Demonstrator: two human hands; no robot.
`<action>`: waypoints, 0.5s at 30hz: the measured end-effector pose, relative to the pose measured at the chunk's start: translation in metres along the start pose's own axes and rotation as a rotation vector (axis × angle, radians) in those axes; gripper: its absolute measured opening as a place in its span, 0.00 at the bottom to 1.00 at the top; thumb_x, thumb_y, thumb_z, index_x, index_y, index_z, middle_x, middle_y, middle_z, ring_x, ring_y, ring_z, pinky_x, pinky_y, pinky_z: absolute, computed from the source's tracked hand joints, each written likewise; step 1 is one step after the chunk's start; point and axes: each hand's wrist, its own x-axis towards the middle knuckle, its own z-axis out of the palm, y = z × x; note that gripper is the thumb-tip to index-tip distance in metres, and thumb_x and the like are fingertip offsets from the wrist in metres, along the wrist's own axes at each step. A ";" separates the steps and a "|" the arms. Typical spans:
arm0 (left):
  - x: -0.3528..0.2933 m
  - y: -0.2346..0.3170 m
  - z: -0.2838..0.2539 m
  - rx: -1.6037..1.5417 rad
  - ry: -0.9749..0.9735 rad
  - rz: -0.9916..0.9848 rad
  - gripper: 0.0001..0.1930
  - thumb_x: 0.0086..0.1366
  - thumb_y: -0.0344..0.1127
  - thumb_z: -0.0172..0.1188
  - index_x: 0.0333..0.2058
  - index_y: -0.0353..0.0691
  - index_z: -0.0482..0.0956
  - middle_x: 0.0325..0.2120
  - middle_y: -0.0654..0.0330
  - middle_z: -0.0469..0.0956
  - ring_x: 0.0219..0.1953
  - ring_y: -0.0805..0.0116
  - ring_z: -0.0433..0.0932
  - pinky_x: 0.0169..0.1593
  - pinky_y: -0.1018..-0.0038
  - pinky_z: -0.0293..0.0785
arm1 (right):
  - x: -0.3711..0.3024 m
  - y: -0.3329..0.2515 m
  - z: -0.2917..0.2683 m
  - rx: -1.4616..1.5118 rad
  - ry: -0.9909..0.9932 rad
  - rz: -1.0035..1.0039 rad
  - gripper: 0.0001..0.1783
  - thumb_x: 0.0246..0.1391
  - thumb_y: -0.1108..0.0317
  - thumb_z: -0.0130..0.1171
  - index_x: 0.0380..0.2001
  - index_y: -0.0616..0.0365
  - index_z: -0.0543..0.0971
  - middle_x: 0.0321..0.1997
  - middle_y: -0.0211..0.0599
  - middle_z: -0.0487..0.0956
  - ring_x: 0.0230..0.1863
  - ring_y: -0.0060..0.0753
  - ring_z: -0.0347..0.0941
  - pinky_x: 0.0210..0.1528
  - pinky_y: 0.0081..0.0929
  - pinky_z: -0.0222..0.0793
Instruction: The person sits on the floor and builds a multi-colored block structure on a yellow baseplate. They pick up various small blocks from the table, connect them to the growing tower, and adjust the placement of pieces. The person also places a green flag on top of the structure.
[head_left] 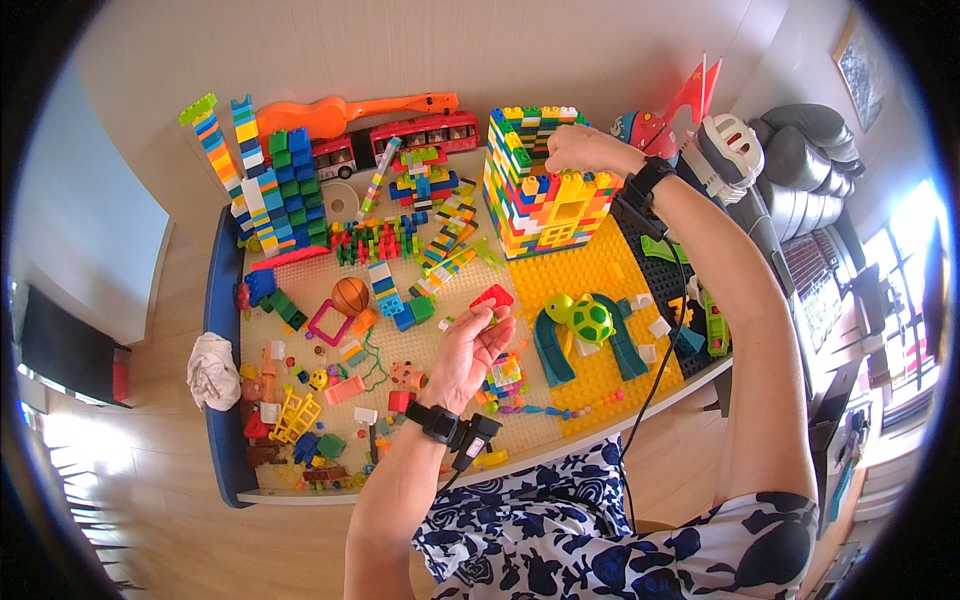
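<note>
My left hand is turned palm up over the middle of the play table, its fingers loosely curled. A small yellow-green piece shows between its thumb and fingers, and a red block lies just past the fingertips. At the top of a tall, hollow, multicoloured block building, my right hand is closed, fingers bent down at the wall. Whatever those fingers pinch is hidden. The building has a yellow window frame in its near wall and stands partly on a yellow studded baseplate.
A green toy turtle and teal curved slide pieces sit near right. Block towers, an orange toy guitar and a red toy bus line the back. Loose toys and a small basketball cover the left. A black cable crosses the right.
</note>
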 end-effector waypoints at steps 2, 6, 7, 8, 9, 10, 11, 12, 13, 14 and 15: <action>-0.001 0.000 0.002 0.000 0.006 0.000 0.09 0.65 0.31 0.51 0.41 0.36 0.73 0.40 0.53 0.77 0.41 0.64 0.77 0.47 0.71 0.75 | 0.002 0.004 0.000 -0.027 0.002 -0.109 0.17 0.39 0.62 0.53 0.17 0.70 0.75 0.19 0.52 0.74 0.19 0.48 0.71 0.26 0.39 0.66; 0.000 0.000 0.000 -0.001 0.005 0.002 0.08 0.65 0.31 0.51 0.41 0.36 0.73 0.40 0.53 0.77 0.41 0.63 0.78 0.47 0.71 0.76 | 0.007 0.007 0.003 -0.041 0.025 -0.165 0.16 0.37 0.62 0.53 0.16 0.69 0.75 0.18 0.53 0.73 0.18 0.49 0.70 0.24 0.39 0.66; 0.001 0.000 -0.001 -0.001 0.001 0.003 0.08 0.65 0.31 0.51 0.41 0.36 0.73 0.40 0.52 0.77 0.41 0.63 0.78 0.47 0.71 0.76 | 0.008 0.006 0.004 -0.031 0.025 -0.140 0.16 0.37 0.63 0.53 0.16 0.69 0.75 0.17 0.53 0.73 0.18 0.48 0.70 0.23 0.39 0.65; 0.001 -0.001 -0.002 0.000 -0.003 0.003 0.08 0.65 0.31 0.51 0.41 0.36 0.73 0.40 0.52 0.77 0.41 0.63 0.78 0.47 0.71 0.76 | 0.008 0.005 0.004 -0.021 0.025 -0.114 0.16 0.37 0.63 0.53 0.15 0.69 0.74 0.17 0.54 0.73 0.17 0.48 0.70 0.23 0.39 0.65; 0.001 -0.001 -0.002 -0.001 -0.006 0.004 0.08 0.65 0.31 0.51 0.41 0.36 0.73 0.40 0.52 0.77 0.41 0.63 0.78 0.47 0.71 0.76 | 0.008 0.003 0.004 -0.011 0.025 -0.089 0.15 0.36 0.63 0.53 0.15 0.69 0.74 0.17 0.54 0.72 0.17 0.48 0.70 0.22 0.39 0.65; 0.001 -0.001 -0.002 0.003 -0.001 0.003 0.08 0.65 0.31 0.51 0.41 0.36 0.73 0.40 0.52 0.77 0.41 0.63 0.78 0.47 0.71 0.76 | 0.008 0.001 0.003 -0.034 0.020 -0.080 0.15 0.36 0.64 0.53 0.16 0.69 0.74 0.16 0.51 0.72 0.17 0.44 0.70 0.22 0.37 0.65; 0.000 -0.001 -0.002 0.007 0.004 0.003 0.08 0.65 0.31 0.51 0.41 0.36 0.73 0.40 0.52 0.77 0.41 0.63 0.78 0.47 0.71 0.76 | 0.007 -0.001 0.002 -0.056 0.014 -0.071 0.14 0.36 0.65 0.53 0.17 0.70 0.74 0.15 0.49 0.71 0.17 0.40 0.70 0.23 0.34 0.65; 0.000 -0.001 -0.001 0.010 0.007 0.000 0.09 0.65 0.31 0.51 0.41 0.36 0.73 0.40 0.52 0.77 0.41 0.63 0.78 0.47 0.71 0.76 | 0.006 -0.001 0.001 -0.080 0.010 -0.060 0.13 0.35 0.67 0.53 0.19 0.70 0.74 0.14 0.46 0.71 0.17 0.37 0.70 0.23 0.32 0.65; 0.000 -0.001 0.000 0.013 0.005 0.000 0.10 0.64 0.31 0.51 0.43 0.35 0.73 0.40 0.52 0.76 0.41 0.63 0.77 0.47 0.71 0.76 | 0.007 0.000 0.001 -0.083 0.005 -0.065 0.13 0.35 0.67 0.53 0.19 0.70 0.75 0.14 0.46 0.71 0.17 0.36 0.70 0.23 0.32 0.65; -0.001 -0.001 0.001 0.015 0.003 -0.001 0.11 0.64 0.31 0.51 0.44 0.34 0.72 0.40 0.52 0.76 0.41 0.64 0.77 0.47 0.72 0.76 | 0.007 0.001 0.000 -0.086 0.000 -0.070 0.13 0.35 0.67 0.53 0.19 0.70 0.75 0.14 0.47 0.71 0.18 0.36 0.71 0.23 0.32 0.65; -0.001 -0.001 0.001 0.018 0.002 -0.002 0.12 0.64 0.31 0.52 0.45 0.34 0.72 0.40 0.53 0.76 0.41 0.64 0.77 0.47 0.72 0.76 | 0.007 0.002 0.000 -0.089 -0.004 -0.075 0.12 0.35 0.67 0.53 0.19 0.70 0.75 0.14 0.47 0.72 0.18 0.36 0.71 0.23 0.31 0.66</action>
